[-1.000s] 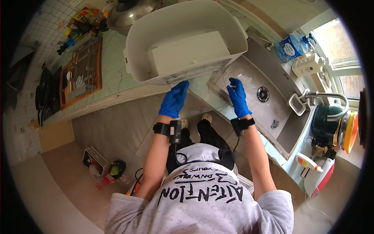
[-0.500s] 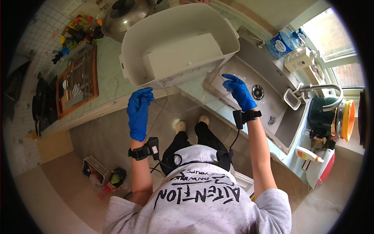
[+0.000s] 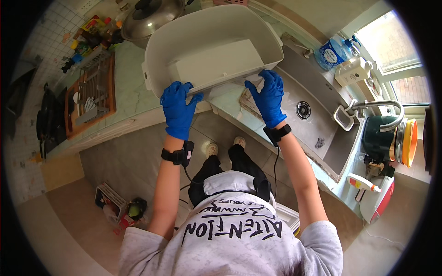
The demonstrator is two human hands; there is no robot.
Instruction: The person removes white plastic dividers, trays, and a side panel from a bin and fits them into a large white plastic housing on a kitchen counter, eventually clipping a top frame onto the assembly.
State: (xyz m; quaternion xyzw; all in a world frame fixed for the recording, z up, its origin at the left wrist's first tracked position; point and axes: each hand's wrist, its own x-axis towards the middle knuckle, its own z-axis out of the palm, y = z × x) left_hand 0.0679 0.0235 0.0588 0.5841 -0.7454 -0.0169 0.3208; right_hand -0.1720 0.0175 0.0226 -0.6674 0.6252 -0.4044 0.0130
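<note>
A large off-white plastic tub stands across the counter corner, its inside facing up. A flat, lighter panel shows at its bottom. My left hand, in a blue glove, has its fingers hooked over the near left rim, the thumb outside. At the near right corner my right hand, gloved in the same blue, bends its fingers over the rim, with its thumb on the front wall. Both hands appear to grip the tub; some fingertips are hidden.
To the right lies a steel sink with a curved faucet. A lidded wok stands behind the tub's left side. Further left are a dish rack and several bottles. A small basket is on the floor.
Both hands have moved up to the tub's near edge, the left from below the rim and the right from over the sink's edge. Their fingers now hold the rim.
</note>
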